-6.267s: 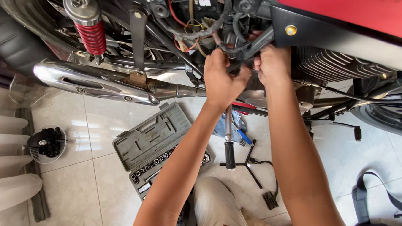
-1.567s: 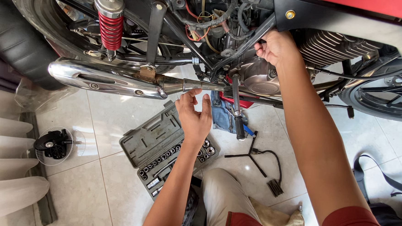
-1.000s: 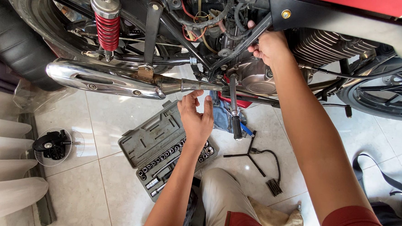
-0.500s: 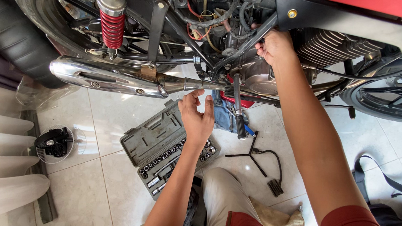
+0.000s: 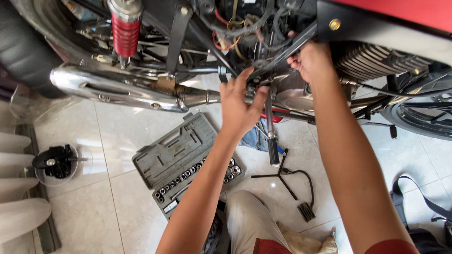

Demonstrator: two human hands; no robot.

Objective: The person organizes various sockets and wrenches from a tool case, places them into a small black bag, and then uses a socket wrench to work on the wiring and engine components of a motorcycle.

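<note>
The floor [image 5: 129,204] is pale, glossy tile with thin grout lines. An open grey socket set case [image 5: 185,161] lies on it under the motorcycle, with a black three-armed wrench [image 5: 280,177] and a black cable [image 5: 305,190] just beside it to the right. Well apart at the left sits a clear round container holding a black part [image 5: 56,162], and a dark strap [image 5: 428,204] lies at the right.
</note>
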